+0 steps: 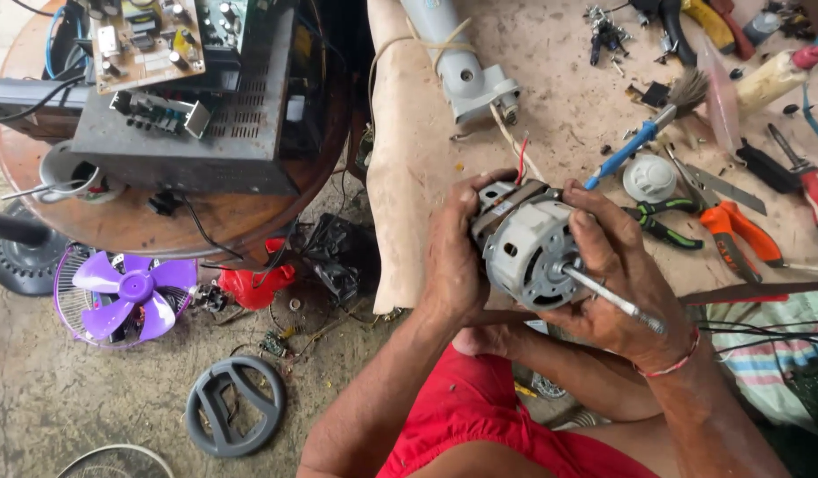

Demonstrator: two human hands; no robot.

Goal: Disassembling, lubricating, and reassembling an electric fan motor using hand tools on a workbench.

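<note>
A grey fan motor (522, 241) with a metal housing and a protruding steel shaft (614, 301) is held over the worktable's near edge. My left hand (453, 257) wraps its left side, fingers over the top. My right hand (623, 281) cups its right side and underside, thumb near the shaft's base. Red and white wires (518, 159) run from the motor's top back toward a grey fan neck (466, 66) lying on the table.
Blue-handled brush (639, 137), white cap (649, 177), orange-handled cutters (745, 232), green pliers (665, 221) and screwdrivers lie on the table right. At left, a round wooden table (143, 226) bears an open amplifier chassis. On the floor: purple fan blade (130, 296), grey guard ring (234, 405), red object (258, 285).
</note>
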